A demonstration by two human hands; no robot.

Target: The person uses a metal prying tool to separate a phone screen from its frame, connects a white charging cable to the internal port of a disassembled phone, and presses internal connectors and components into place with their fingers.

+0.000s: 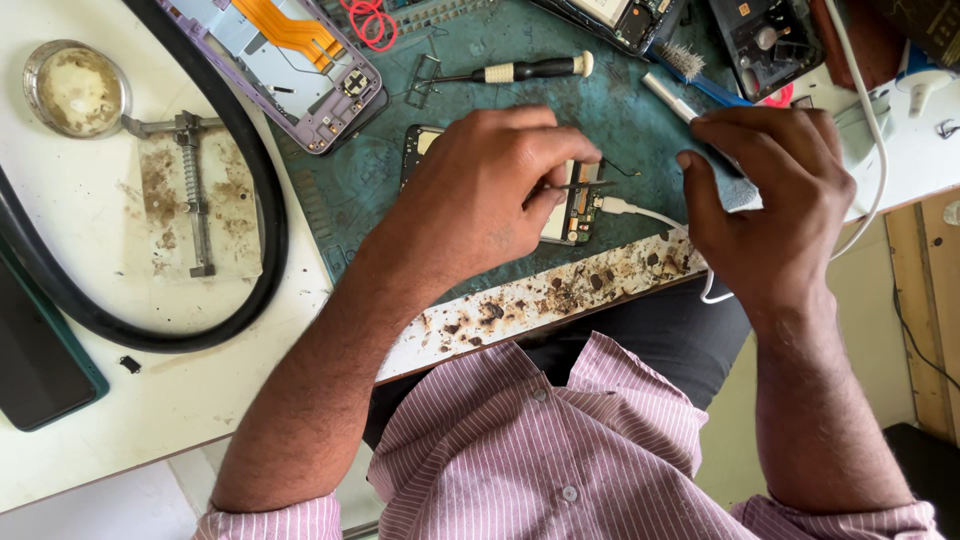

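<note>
Teal mat [640, 110], worn and stained, covers the middle of a white bench [150, 400]. Head view: an opened phone [578, 205] lies on the mat near its front edge, circuit side up, mostly hidden under the left hand [480, 190]. That hand is closed down over the phone, fingers pinching thin tweezers [585, 184] whose tip points right across the board. A white cable [650, 214] is plugged into the phone's right end and runs off toward the right hand [770, 200]. The right hand hovers just beside the phone, fingers curled loosely; what it grips, if anything, cannot be told. Behind the hands lie a screwdriver [530, 70] with black handle and a brush [690, 62]. Upper left, a purple phone frame [300, 70] with an orange flex strip sits at the mat's corner. A thick black hose [250, 200] loops over the bench around a metal clamp [190, 190]; a round dish [75, 90] sits far left. Scorch marks speckle the bench edge.
</note>
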